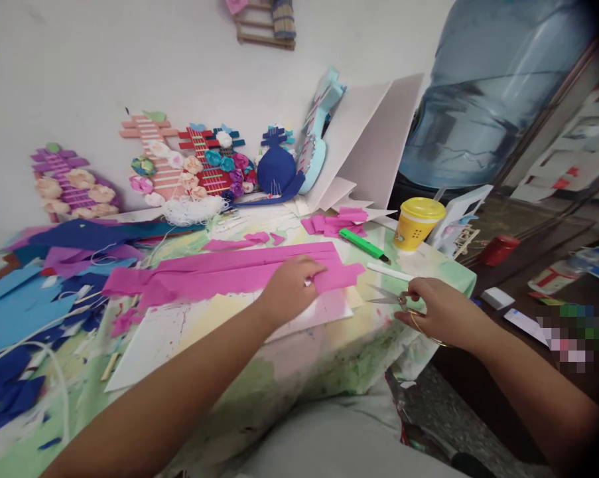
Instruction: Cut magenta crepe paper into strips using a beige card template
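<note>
Long pink crepe paper strips (199, 275) lie across the middle of the table, partly over a white board (150, 342). My left hand (294, 289) pinches the pink paper near its right end, and a short piece sticks out to the right of the fingers. Scissors (386, 295) are in my right hand (426, 309), their blades parted and pointing left, a little apart from the paper's end. A green cutter (363, 245) and a thin white strip (391, 272) rest just beyond the scissors. Folded pink pieces (336, 222) lie behind the cutter.
Decorated paper instruments (199, 159) lean on the wall, with white string (194, 209) before them. Blue paper scraps (20, 299) and a white cable (55, 365) cover the left side. A yellow cup (418, 226) stands at the right, near a large water bottle (478, 99).
</note>
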Demonstrator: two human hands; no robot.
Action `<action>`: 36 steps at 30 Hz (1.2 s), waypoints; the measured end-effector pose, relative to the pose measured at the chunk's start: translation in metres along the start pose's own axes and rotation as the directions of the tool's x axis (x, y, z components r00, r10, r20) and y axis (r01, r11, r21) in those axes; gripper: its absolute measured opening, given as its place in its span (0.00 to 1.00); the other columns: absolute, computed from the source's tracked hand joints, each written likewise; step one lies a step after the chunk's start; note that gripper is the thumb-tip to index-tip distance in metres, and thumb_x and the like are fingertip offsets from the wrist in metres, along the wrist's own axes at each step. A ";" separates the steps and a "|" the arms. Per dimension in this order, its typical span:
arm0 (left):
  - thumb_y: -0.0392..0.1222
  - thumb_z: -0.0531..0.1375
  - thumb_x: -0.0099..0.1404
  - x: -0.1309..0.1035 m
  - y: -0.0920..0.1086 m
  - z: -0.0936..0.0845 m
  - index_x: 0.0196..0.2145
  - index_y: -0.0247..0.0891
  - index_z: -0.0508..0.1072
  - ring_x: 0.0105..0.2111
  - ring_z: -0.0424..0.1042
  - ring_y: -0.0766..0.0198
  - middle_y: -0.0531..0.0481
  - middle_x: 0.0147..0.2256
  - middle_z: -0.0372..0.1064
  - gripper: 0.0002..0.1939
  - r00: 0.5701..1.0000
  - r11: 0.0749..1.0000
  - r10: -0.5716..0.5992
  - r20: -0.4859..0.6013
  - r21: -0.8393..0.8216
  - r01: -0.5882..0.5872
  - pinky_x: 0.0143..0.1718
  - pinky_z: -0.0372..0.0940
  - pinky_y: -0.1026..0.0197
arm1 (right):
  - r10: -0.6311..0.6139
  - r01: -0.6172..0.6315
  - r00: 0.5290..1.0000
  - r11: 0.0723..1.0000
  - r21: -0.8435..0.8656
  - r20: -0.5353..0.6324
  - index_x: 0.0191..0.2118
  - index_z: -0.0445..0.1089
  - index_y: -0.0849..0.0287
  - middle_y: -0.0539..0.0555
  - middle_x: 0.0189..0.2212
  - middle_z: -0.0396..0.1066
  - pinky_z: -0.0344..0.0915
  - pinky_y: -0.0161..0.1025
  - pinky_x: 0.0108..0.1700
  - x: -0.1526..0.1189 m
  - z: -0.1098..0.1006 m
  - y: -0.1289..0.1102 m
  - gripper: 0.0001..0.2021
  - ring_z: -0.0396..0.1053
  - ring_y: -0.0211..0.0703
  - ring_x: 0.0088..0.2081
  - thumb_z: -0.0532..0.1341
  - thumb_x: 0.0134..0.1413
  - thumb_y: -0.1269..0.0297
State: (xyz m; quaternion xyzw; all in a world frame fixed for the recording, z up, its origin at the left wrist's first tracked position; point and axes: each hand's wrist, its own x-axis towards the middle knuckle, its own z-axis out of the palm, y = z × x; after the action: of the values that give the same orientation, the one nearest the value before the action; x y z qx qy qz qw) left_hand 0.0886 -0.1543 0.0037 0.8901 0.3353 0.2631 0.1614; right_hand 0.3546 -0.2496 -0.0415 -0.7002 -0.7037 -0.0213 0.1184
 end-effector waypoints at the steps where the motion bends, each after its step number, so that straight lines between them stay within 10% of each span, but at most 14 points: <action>1: 0.27 0.52 0.49 0.009 -0.001 -0.003 0.39 0.35 0.72 0.38 0.66 0.62 0.50 0.38 0.69 0.19 0.999 0.999 -0.050 -0.001 -0.004 0.050 0.41 0.60 0.63 | -0.030 0.030 1.000 0.999 -0.041 0.003 0.29 0.63 0.60 0.57 0.29 0.66 0.58 0.39 0.33 0.002 0.003 0.002 0.16 0.63 0.46 0.33 0.58 0.40 0.51; 8: 0.42 0.50 0.61 0.068 -0.028 0.007 0.36 0.35 0.70 0.29 0.68 0.65 0.52 0.31 0.69 0.12 0.985 0.989 -0.145 0.094 0.034 0.142 0.27 0.62 0.66 | -0.170 0.178 0.983 0.975 -0.131 0.068 0.34 0.66 0.63 0.60 0.33 0.66 0.57 0.42 0.39 0.042 0.003 0.005 0.20 0.62 0.50 0.38 0.57 0.41 0.50; 17: 0.43 0.53 0.63 0.110 -0.087 0.045 0.46 0.34 0.63 0.40 0.65 0.60 0.45 0.45 0.61 0.15 0.971 0.951 -0.121 0.208 0.306 0.053 0.39 0.63 0.52 | -0.255 0.268 0.936 0.963 -0.020 0.244 0.33 0.67 0.62 0.59 0.31 0.67 0.57 0.39 0.35 0.073 0.013 0.002 0.19 0.63 0.47 0.35 0.60 0.38 0.51; 36: 0.42 0.53 0.63 0.115 -0.121 0.076 0.44 0.34 0.64 0.40 0.66 0.60 0.45 0.43 0.63 0.13 0.968 0.891 0.036 0.248 0.431 -0.143 0.40 0.63 0.52 | -0.160 0.196 0.893 0.980 -0.042 0.421 0.23 0.66 0.58 0.53 0.24 0.67 0.48 0.35 0.24 0.089 0.015 -0.001 0.18 0.60 0.40 0.24 0.56 0.41 0.46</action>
State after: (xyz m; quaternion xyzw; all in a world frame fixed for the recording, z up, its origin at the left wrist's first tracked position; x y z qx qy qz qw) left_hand 0.1440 0.0031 -0.0720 0.9426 0.3236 0.0802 -0.0206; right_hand 0.3526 -0.1596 -0.0380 -0.6256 -0.7724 0.0878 -0.0656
